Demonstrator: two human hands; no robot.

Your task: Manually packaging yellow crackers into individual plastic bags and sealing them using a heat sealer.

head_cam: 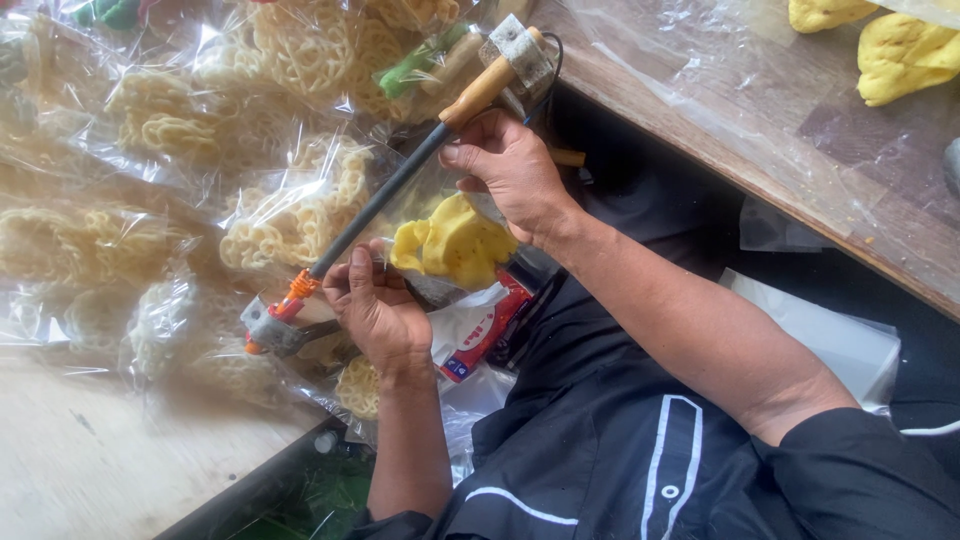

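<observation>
Yellow cracker bag (455, 240) between both grips.

Clear cracker bags (200, 150) left; red-white-blue packet (490, 325) at centre

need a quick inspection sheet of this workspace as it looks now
surface: pale wooden table.
job's things: clear plastic bag of yellow crackers; long black rod tool with wooden handle lying across it.
clutter: sealed clear bags of pale curly crackers; loose yellow crackers.
grippers: left hand and right hand grip the bag at the rod.
cables: black cord at the handle.
surroundings: brown wooden bench.
</observation>
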